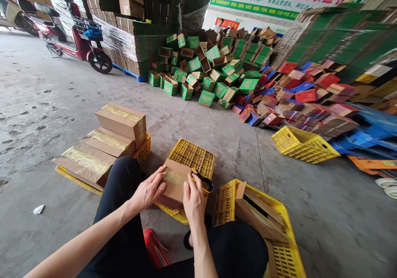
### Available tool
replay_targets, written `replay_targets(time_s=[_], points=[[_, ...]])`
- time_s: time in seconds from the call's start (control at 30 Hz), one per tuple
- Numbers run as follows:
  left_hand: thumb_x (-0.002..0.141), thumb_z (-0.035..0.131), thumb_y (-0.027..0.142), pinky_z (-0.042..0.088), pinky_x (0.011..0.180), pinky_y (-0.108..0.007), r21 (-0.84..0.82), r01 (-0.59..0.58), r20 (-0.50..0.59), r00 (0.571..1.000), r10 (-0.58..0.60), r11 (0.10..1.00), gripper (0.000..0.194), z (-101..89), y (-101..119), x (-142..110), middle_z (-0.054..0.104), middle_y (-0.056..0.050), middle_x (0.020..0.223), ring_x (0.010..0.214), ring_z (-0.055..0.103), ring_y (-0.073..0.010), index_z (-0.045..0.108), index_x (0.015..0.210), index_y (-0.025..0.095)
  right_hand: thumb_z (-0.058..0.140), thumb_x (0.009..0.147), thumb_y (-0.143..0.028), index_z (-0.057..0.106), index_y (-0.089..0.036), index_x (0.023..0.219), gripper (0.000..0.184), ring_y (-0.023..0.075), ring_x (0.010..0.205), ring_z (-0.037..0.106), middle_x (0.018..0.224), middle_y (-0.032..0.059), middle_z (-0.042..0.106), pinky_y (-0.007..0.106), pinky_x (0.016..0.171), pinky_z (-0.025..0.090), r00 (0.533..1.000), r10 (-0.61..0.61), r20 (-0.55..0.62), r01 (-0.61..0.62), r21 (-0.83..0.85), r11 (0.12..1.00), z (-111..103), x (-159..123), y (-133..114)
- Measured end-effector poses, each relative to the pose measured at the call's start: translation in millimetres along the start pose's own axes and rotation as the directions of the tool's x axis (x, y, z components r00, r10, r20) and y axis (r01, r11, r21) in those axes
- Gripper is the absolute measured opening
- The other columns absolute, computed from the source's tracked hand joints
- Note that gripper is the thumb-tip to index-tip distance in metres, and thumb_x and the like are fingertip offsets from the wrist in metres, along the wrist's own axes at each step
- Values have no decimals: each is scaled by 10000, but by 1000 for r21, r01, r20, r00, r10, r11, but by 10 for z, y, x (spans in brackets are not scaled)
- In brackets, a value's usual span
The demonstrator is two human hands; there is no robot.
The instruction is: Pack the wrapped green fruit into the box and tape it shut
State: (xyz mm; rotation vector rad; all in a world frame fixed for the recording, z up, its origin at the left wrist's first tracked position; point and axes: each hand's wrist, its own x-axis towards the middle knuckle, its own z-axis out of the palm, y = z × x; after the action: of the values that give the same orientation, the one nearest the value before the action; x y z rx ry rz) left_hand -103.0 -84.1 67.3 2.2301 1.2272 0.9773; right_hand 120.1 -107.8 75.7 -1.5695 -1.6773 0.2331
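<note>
A closed cardboard box [176, 179] with clear yellowish tape across its top rests on an upturned yellow crate [194, 156] before my knees. My left hand [149, 188] holds the box by its left side, fingers lying over the top edge. On the opposite side, my right hand [193, 195] grips the right edge, thumb and fingers near the top. Just beyond my right fingers is a black and orange tape dispenser [205, 181]; whether they touch it I cannot tell. The box's underside is hidden.
Taped boxes [88, 162] sit on yellow crates at left. At right, a yellow crate [231, 199] holds open cartons. Further off are another yellow crate [297, 143], heaped green cartons [206, 98], red and blue cartons [305, 96], and a red scooter [79, 42]. A red object [151, 245] lies between my legs.
</note>
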Motion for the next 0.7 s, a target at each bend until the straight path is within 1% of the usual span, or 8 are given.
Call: replay_targets(time_s=[0.07, 0.13, 0.17, 0.3, 0.37, 0.5, 0.6, 0.7], points=[[1089, 397, 394, 430, 1236, -391, 30, -26, 3, 1000, 26, 999, 398, -23, -4, 2, 440, -93, 1645, 1513, 437, -241, 539, 1416, 215, 558, 1006, -409, 562, -232, 1513, 537, 269, 1152, 701, 1433, 151, 652, 433, 978, 589, 995, 89, 40, -94, 162, 982, -27, 88, 147], [1090, 394, 387, 397, 1257, -439, 86, -45, 4, 999, 45, 995, 403, -30, 14, 14, 455, -98, 1636, 1557, 355, -260, 558, 1411, 206, 651, 941, -412, 438, -315, 1590, 690, 235, 1006, 738, 1490, 116, 627, 409, 880, 618, 978, 164, 126, -197, 330, 923, -65, 174, 267], [1090, 397, 390, 373, 1268, -472, 121, -48, 4, 999, 48, 992, 412, -22, 35, 25, 458, -107, 1633, 1570, 323, -275, 565, 1413, 199, 681, 914, -405, 407, -346, 1600, 741, 229, 988, 741, 1508, 102, 616, 406, 863, 620, 968, 181, 172, -237, 403, 884, -82, 216, 310], [1069, 454, 493, 251, 1294, -580, 214, -60, 25, 998, 56, 975, 548, 100, 208, 94, 418, -179, 1642, 1577, 281, -347, 527, 1492, 151, 698, 873, -390, 517, -320, 1537, 691, 284, 1125, 728, 1416, 93, 690, 455, 900, 601, 914, 164, 372, -371, 599, 710, -83, 343, 381], [1035, 484, 595, 239, 1292, -582, 203, -95, 63, 994, 84, 975, 695, 198, 323, 139, 382, -204, 1654, 1573, 283, -366, 463, 1553, 132, 671, 883, -405, 546, -285, 1512, 653, 291, 1083, 742, 1332, 98, 736, 465, 891, 599, 890, 171, 423, -424, 629, 652, -49, 374, 392], [950, 496, 758, 210, 1291, -577, 180, -161, 138, 981, 137, 971, 901, 329, 475, 217, 297, -186, 1695, 1575, 267, -391, 377, 1621, 169, 664, 887, -439, 636, -259, 1399, 544, 275, 975, 759, 1231, 86, 773, 433, 852, 602, 918, 199, 342, -383, 642, 664, 32, 403, 430], [923, 503, 791, 172, 1301, -563, 188, -182, 181, 972, 148, 965, 942, 311, 476, 241, 264, -156, 1713, 1582, 252, -390, 339, 1646, 210, 689, 879, -447, 701, -249, 1284, 451, 270, 962, 765, 1162, 73, 794, 404, 829, 608, 936, 209, 284, -349, 661, 664, 85, 438, 451], [887, 526, 819, 167, 1304, -552, 182, -180, 186, 972, 145, 967, 986, 253, 438, 243, 273, -140, 1714, 1576, 270, -391, 322, 1657, 238, 666, 906, -489, 695, -247, 1298, 461, 265, 1039, 755, 1205, 81, 781, 409, 880, 609, 929, 257, 267, -370, 611, 700, 147, 441, 427]])
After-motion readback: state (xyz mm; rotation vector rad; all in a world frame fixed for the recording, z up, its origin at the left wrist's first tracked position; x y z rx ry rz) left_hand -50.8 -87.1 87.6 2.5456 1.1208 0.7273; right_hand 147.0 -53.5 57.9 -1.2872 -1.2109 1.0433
